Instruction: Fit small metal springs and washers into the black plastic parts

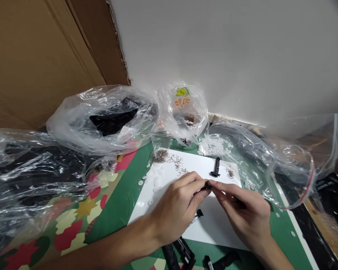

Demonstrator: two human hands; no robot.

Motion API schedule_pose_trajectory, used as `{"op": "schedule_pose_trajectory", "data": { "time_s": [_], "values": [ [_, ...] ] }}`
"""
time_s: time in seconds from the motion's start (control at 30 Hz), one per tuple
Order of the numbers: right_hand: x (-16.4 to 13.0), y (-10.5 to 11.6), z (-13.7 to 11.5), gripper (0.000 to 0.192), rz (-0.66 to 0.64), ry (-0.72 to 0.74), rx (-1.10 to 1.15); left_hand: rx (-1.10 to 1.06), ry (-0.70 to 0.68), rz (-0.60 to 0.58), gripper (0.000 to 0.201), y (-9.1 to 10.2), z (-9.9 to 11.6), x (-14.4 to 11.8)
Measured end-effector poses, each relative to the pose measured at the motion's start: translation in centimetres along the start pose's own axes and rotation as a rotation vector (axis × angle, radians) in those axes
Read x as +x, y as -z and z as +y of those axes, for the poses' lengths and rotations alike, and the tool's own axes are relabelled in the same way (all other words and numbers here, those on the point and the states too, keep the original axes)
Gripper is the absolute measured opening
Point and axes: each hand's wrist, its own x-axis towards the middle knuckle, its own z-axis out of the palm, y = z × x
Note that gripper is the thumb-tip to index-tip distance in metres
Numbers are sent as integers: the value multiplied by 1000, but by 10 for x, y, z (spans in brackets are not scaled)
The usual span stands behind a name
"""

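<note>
My left hand [177,204] pinches a small black plastic part [207,185] between thumb and fingers, above a white sheet [214,221]. From the other side, the fingertips of my right hand [246,212] are closed on the same part. Most of the part is hidden by my fingers. Something dark shows under the curled fingers of my right hand; I cannot make out what it is. Just beyond my hands, a black plastic piece [216,167] stands on the sheet. Another black piece [198,214] lies partly hidden behind my left hand.
Tiny metal springs [176,161] lie at the sheet's far left, with white discs [154,180] nearby. Several black pieces [183,253] lie at the near edge. Clear plastic bags [101,142] stand at the back and sides. A cardboard box [42,56] rises at left, beside a white wall [231,56].
</note>
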Motion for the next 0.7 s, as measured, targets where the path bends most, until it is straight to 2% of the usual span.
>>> {"op": "schedule_pose_trajectory", "data": {
  "time_s": [0.13, 0.27, 0.43, 0.7],
  "values": [
    [0, 0, 5, 31, 38, -12, 29, 19, 17, -6, 23, 0, 1, -1],
    [-1, 1, 6, 30, 24, -9, 27, 45, 21, -27, 23, 1, 2, -1],
    [-4, 0, 5, 22, 43, -105, -48, 50, 46, -42, 24, 3, 5, 0],
    [-4, -4, 1, 28, 44, -104, -57, 39, 52, -15, 24, 1, 4, -1]
  ]
}}
